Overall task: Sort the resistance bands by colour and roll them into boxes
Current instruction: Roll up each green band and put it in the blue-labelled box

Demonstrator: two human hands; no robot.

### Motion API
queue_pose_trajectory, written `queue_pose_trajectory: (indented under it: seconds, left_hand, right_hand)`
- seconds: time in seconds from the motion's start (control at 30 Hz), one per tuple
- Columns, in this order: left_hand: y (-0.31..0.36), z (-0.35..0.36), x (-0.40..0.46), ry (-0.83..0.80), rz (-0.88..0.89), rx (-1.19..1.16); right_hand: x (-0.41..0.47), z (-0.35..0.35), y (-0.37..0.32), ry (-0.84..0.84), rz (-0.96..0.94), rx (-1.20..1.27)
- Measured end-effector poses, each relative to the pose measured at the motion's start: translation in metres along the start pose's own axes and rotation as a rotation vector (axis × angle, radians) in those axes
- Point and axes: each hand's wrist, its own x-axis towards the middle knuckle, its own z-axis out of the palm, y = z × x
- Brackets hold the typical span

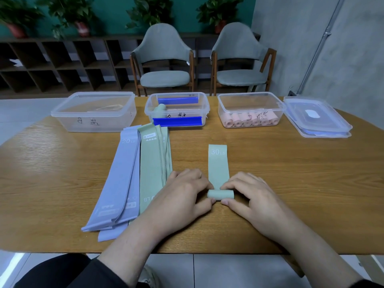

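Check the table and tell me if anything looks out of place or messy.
Little stands out. The purple bands lie fanned and skewed, their near ends uneven beside the green stack. The left box holds no purple rolls. Otherwise orderly: both hands, left hand and right hand, pinch a half-rolled green band.

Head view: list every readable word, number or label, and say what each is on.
"30 LB": green band being rolled.
"20 LB": top purple band.
"HEAVY", upside down: flat green band.
"LB": same band's near end; number hidden.
Handwriting on left box, middle box, right box: unreadable.
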Motion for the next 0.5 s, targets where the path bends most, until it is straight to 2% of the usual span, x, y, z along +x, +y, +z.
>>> queue_pose_trajectory:
  seconds: [0.5]
  left_hand:
    - [-0.0012,-0.0005,0.0000,0.005,-0.029,-0.036]
  right_hand:
    - [-0.0001,-0.0005,-0.0008,0.003,0.028,0.010]
